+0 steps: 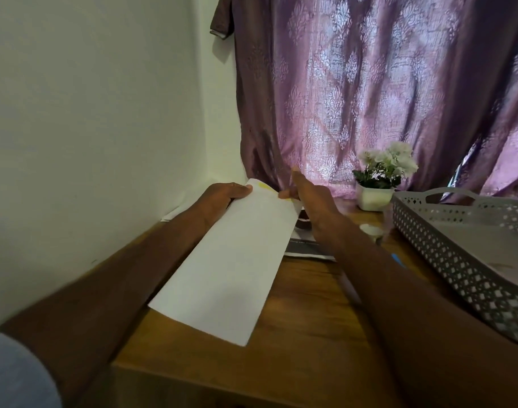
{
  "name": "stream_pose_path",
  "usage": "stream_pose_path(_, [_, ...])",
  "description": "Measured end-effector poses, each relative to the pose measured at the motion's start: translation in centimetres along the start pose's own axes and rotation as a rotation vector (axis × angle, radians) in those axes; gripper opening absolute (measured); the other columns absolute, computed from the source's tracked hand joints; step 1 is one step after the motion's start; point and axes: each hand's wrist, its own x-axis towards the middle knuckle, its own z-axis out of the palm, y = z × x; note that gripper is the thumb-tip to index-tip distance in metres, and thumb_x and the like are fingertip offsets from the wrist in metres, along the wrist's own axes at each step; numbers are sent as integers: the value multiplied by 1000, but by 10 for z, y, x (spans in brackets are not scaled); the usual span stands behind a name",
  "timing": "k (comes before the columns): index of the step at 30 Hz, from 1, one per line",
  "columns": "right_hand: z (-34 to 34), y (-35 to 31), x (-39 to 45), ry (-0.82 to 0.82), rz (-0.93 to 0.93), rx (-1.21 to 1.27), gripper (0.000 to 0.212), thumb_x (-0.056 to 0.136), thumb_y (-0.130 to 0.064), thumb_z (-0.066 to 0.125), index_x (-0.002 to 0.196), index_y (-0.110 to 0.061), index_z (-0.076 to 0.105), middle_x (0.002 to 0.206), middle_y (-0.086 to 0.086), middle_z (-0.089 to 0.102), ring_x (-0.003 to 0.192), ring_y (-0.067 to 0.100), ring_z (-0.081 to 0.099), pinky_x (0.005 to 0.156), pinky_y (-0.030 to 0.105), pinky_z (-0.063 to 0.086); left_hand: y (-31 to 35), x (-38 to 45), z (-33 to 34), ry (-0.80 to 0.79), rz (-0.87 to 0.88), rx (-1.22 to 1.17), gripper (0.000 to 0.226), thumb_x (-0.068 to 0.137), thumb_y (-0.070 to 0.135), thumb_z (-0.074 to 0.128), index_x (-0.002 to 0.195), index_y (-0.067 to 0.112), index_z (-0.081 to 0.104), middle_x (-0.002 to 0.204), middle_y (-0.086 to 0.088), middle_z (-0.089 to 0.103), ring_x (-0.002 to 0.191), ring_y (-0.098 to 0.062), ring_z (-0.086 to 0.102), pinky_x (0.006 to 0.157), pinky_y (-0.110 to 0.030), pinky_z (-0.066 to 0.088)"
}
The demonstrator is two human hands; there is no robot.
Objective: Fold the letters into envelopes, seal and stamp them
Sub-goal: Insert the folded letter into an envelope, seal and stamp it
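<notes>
Hands met at the far end of a long white envelope (231, 260), which was lifted above the wooden table (304, 304) and stretched from about 7 o'clock toward 12 o'clock across the middle of the view. At its far left corner, the left hand (222, 198) gripped the paper, thumb curled over the top edge. At the far right corner, the right hand (310, 198) pinched the edge with its fingers while the thumb stood up free. A touch of yellow showed at the envelope's far end.

Toward 3 o'clock a grey perforated basket (446, 245) stood on the table. A small white pot of pale flowers (378, 184) sat near 1 o'clock, before a purple patterned curtain (369, 83). Dark printed papers (307, 248) lay on the table under the right wrist; what they were could not be told.
</notes>
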Motion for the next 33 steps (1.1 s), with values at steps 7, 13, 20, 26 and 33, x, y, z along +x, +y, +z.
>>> stream_pose_path(7, [-3,4,-6,-247,107,240,24,92,3,66,111,-11,71,100,13,69,85,24,67,70,33,59,-4,2,2,100,-55,-86,43,92,7,66,134,6,62,112,-12,68,97,-28,66,86,-37,54])
stream_pose_path(13, [-3,5,-5,-252,143,225,32,84,6,52,98,-11,77,106,13,66,92,27,63,64,32,59,-6,-1,3,72,-19,-40,25,88,0,59,100,15,76,113,-17,70,103,-34,65,90,-42,59])
stream_pose_path(20, [0,6,-6,-249,118,214,16,82,-9,68,95,-5,75,84,7,77,67,19,71,55,30,59,-7,-5,2,36,-72,-108,12,82,20,73,82,11,81,86,-12,76,77,-26,71,72,-35,60])
stream_pose_path(26, [5,9,-4,-227,60,225,22,82,13,69,94,-4,76,94,19,75,84,33,73,79,43,63,-12,-1,5,52,33,1,11,87,9,78,96,14,78,69,6,77,60,-10,74,54,-19,57])
stream_pose_path(33, [7,9,-1,-196,49,248,22,81,11,69,92,-6,76,93,15,74,82,30,70,73,37,61,-10,-1,4,62,-63,-94,18,91,16,73,108,9,75,105,-16,77,89,-29,73,82,-38,60])
